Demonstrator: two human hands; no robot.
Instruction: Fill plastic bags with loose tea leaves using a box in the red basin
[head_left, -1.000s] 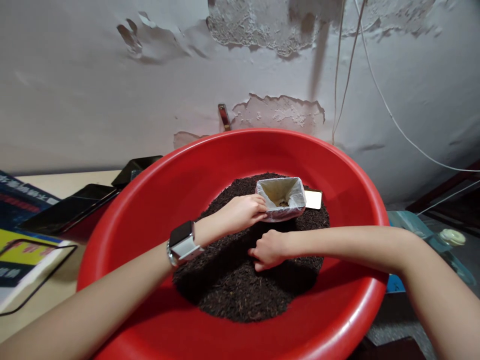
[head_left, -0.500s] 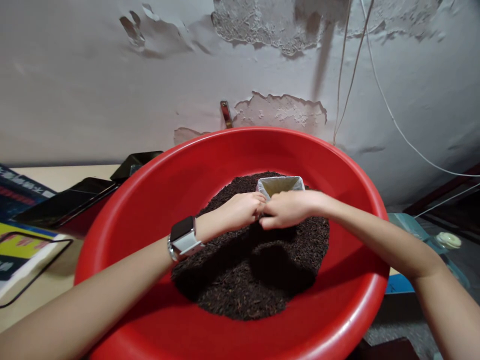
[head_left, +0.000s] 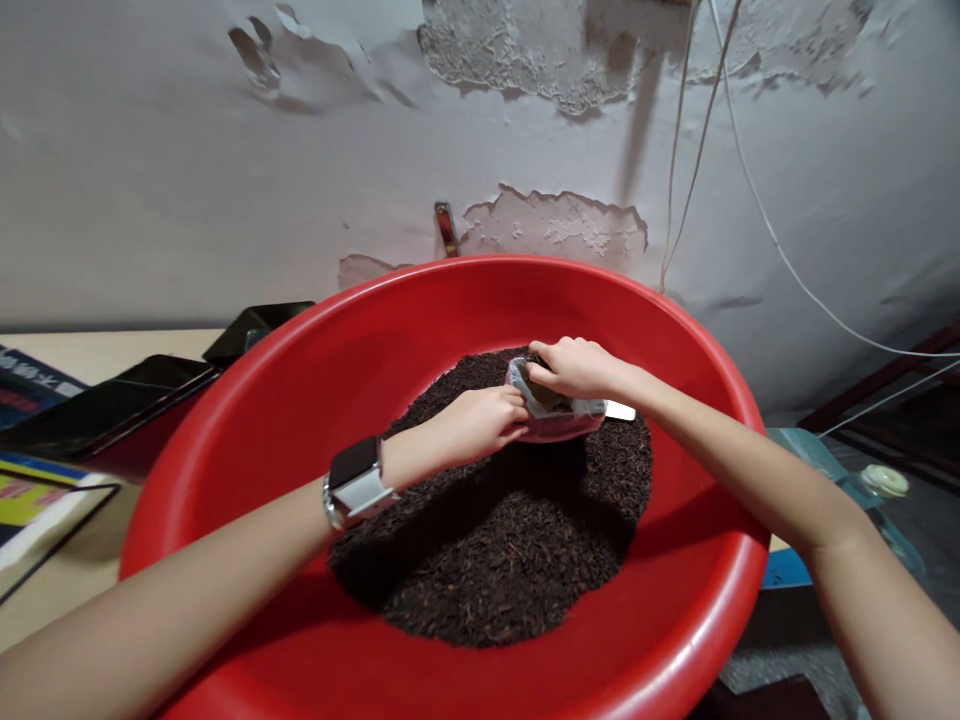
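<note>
A small open-mouthed plastic bag [head_left: 566,430], box-like in shape, stands over a heap of dark, dry tea-like leaves [head_left: 480,570] inside a big red basin [head_left: 450,290]. My left hand [head_left: 491,420], with a watch on its wrist, is closed on the bag's left edge. Over the bag's mouth, my right hand [head_left: 577,368] has its fingers curled at the far rim, the thumb apparently inside the opening. A small white patch [head_left: 621,411] shows at the bag's right side. My right hand hides part of the opening.
Black trays [head_left: 112,400] and printed packaging [head_left: 45,500] lie on the table at the left. A peeling wall [head_left: 187,180] rises behind the basin, with cords [head_left: 679,180] hanging down it. To the right stands a clear container with a pale cap [head_left: 885,481].
My right hand has moved from the bag's near left corner to its far rim. The bag's front side now shows, and the view has shifted slightly.
</note>
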